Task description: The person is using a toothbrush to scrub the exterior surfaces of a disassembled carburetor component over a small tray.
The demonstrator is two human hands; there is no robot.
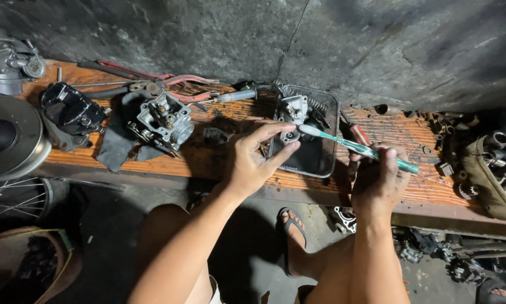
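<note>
Carburetor (pixel 161 119) left, tray (pixel 320 163) ahead

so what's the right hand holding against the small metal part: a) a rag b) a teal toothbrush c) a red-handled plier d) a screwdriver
b: the right hand grips a teal toothbrush whose bristle end meets the small metal part pinched in the left hand over the dark plastic tray.

Both bare forearms reached forward from the bottom edge, roughly parallel. The left hand (pixel 254 159) was raised with its palm turned away, thumb and fingertips pinched together at the top. The right hand (pixel 380 179) was curled into a loose fist, knuckles up, wrist straight, a little apart from the left.
</note>
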